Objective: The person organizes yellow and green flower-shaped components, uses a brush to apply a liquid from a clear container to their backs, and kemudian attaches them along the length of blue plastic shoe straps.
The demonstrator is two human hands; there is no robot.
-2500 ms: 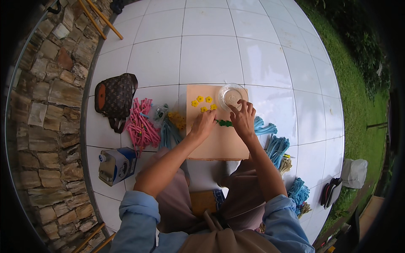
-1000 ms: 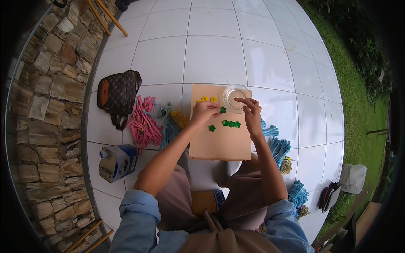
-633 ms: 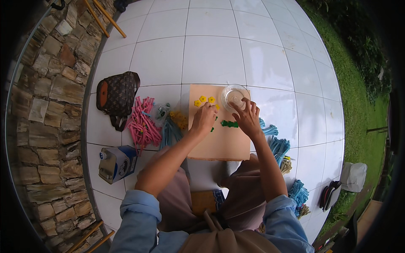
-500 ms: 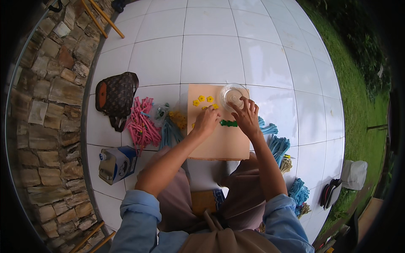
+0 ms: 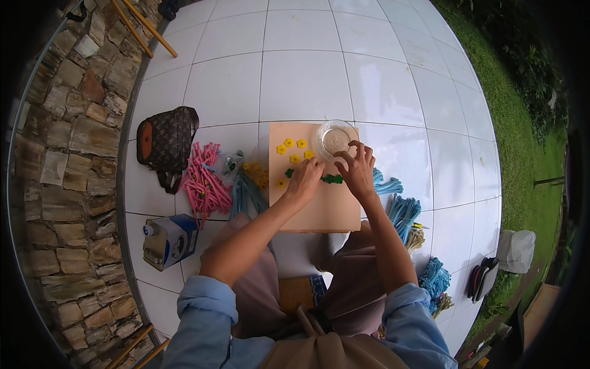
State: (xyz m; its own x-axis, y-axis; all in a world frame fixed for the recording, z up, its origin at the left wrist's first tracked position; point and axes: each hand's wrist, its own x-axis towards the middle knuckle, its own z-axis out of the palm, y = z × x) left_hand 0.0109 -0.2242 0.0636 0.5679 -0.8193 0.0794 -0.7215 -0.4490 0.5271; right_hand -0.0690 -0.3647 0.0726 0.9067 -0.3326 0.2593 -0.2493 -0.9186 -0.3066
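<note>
A tan board [image 5: 326,212] lies on the white tiled floor in front of my knees. My left hand [image 5: 305,179] and my right hand [image 5: 358,167] meet over its upper middle, fingers pinching small green pieces [image 5: 332,179] between them. Several small yellow flower shapes [image 5: 290,147] lie on the board's upper left. A clear round bowl [image 5: 335,136] stands at the board's top right, just above my right hand.
Pink sticks [image 5: 204,183] and blue-green sticks [image 5: 246,194] lie left of the board, with a brown bag [image 5: 166,138] and a blue-and-white jug [image 5: 169,240] further left. Blue bundles [image 5: 402,212] lie to the right. A stone wall [image 5: 55,154] runs along the left, grass [image 5: 522,111] on the right.
My right hand came back from the bowl to the board's middle. The scattered green pieces are now gathered between both hands.
</note>
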